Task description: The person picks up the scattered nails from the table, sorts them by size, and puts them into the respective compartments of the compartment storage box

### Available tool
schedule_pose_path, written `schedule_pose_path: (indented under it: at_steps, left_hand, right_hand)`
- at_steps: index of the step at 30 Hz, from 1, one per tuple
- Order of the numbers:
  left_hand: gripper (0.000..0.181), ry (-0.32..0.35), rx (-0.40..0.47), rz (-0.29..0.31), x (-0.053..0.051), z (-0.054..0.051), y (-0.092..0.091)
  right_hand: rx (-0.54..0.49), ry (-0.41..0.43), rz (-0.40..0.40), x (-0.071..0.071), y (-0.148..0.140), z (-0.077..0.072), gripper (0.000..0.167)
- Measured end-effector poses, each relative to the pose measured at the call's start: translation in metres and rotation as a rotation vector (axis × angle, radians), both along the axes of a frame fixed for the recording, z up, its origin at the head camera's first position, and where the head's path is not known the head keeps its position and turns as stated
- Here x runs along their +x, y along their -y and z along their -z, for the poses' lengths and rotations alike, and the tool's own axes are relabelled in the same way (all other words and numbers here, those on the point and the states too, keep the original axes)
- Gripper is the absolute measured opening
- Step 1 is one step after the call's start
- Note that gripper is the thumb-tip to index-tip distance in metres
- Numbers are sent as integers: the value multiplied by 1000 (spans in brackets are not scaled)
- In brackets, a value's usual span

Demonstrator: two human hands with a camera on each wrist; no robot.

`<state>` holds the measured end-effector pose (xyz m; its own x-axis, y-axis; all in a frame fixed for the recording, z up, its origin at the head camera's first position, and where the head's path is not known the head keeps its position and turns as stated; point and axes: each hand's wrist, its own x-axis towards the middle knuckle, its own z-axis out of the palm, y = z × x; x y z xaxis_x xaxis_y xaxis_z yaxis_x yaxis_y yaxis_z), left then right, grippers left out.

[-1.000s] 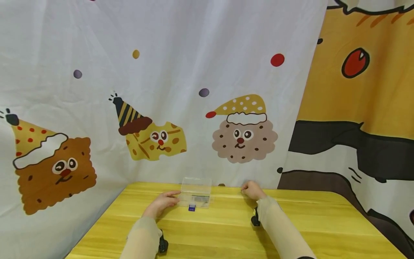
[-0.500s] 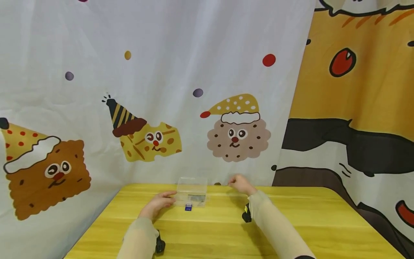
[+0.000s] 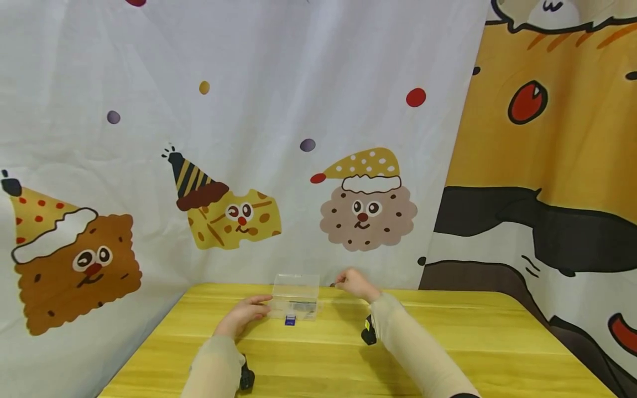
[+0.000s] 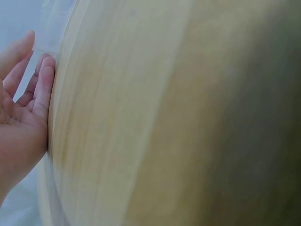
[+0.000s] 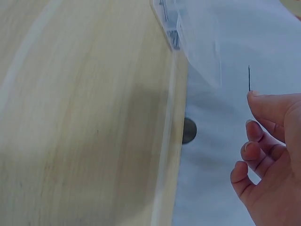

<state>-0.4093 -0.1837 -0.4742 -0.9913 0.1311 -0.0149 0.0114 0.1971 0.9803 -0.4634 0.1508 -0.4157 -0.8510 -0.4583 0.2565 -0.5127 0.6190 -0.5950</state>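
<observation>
A clear plastic box (image 3: pixel 293 309) stands at the back of the table with its transparent lid (image 3: pixel 296 284) raised. Thin metal pieces (image 5: pixel 173 38) lie inside it, and a small blue label (image 3: pixel 290 320) shows at its front. My left hand (image 3: pixel 245 315) rests at the box's left side, fingers fairly straight and fingertips at its edge. To the right of the box and above the tabletop, my right hand (image 3: pixel 355 283) pinches a thin metal pin (image 5: pixel 249 79) between thumb and index finger. The pin points away from the hand; the other fingers are loosely curled.
The wood-patterned table (image 3: pixel 308 359) ends just behind the box. A pale curtain (image 3: pixel 278 110) printed with cartoon figures hangs close behind that edge. Black wrist cameras (image 3: pixel 369 331) sit under both sleeves.
My right hand has moved left toward the box and risen slightly, with the pin pinched in it. The left hand stays at the box. The head view has shifted a little.
</observation>
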Motion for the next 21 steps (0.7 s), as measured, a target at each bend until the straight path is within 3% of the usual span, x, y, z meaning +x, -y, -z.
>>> schedule_pose_path:
  at_steps: [13,21]
  left_hand:
    - [45,-7,11,10,6,-7,-2]
    - [46,-2,8,22,5,-7,-2]
  right_hand:
    - [-10,4,-97,14,27,0,14]
    - [-11,29,-136,14,37,14,12]
